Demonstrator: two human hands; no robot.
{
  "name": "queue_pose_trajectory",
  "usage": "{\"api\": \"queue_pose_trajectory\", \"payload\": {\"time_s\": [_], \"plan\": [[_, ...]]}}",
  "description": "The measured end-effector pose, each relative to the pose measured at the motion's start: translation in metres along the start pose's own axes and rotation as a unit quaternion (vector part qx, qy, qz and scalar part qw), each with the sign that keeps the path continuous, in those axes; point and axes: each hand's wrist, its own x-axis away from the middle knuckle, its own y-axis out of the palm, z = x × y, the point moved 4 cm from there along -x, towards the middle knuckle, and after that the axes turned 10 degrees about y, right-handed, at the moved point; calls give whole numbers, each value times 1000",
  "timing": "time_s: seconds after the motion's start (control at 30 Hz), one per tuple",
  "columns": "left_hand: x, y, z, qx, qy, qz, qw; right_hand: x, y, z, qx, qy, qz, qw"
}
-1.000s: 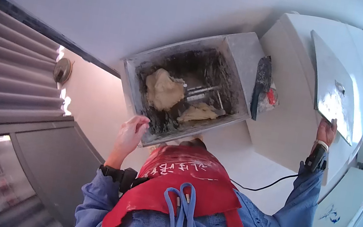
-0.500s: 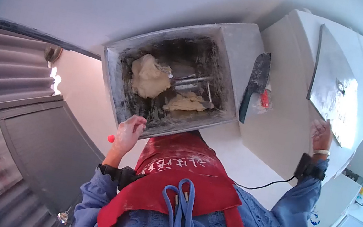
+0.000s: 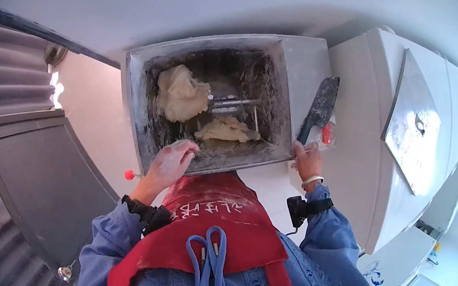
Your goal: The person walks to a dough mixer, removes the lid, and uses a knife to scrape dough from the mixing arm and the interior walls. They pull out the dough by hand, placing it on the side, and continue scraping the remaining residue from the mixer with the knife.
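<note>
A metal dough mixer tub (image 3: 200, 168) stands in front of me. A large lump of pale dough (image 3: 179, 94) and a smaller piece of dough (image 3: 228, 130) lie inside by the metal mixing bar (image 3: 234, 103). At the tub's near left rim is my left hand (image 3: 171, 162), floury and loosely bent, holding nothing I can see. A broad dark-bladed knife (image 3: 323, 101) lies along the tub's right side ledge. The fingers of my right hand (image 3: 307, 159) are closed at the near end of its handle, partly covering it.
A white chest-like cabinet (image 3: 354, 128) stands on the right, with a shiny metal lid (image 3: 412, 126) on top. A red object in clear plastic (image 3: 327, 134) lies beside the knife. A red knob (image 3: 129, 174) sticks out near my left wrist. A grey door (image 3: 46, 172) is at left.
My right hand has moved left from the metal lid's edge to the knife handle. My left hand stays near the tub's rim, and the view has shifted slightly.
</note>
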Motion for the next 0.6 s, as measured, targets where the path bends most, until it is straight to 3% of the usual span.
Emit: {"api": "queue_pose_trajectory", "payload": {"time_s": [0.07, 0.13, 0.17, 0.23, 0.37, 0.43, 0.5, 0.6], "plan": [[-1, 4, 0, -2, 14, -14, 1000, -13, 0, 13, -17, 0, 7, 1000], [-3, 7, -2, -8, 24, -24, 999, -17, -5, 6, 85, -154, 156, 972], [-2, 8, -3, -6, 24, -29, 999, -18, -4, 4, 88, -155, 151, 972], [-1, 7, -7, -5, 20, -33, 999, -23, -1, -5, 244, -112, 152, 951], [1, 1, -9, -6, 44, -23, 999, -38, 2, -12, 338, -132, 157, 918], [1, -4, -10, -2, 42, -16, 999, -27, -3, -20, 278, -182, 196, 922], [3, -6, -11, 37, 21, -19, 999, -1, -14, -45, 127, -200, 190, 953], [-9, -15, 11, 107, -54, -71, 990, 53, 2, -85, 134, -270, 141, 943]]}}
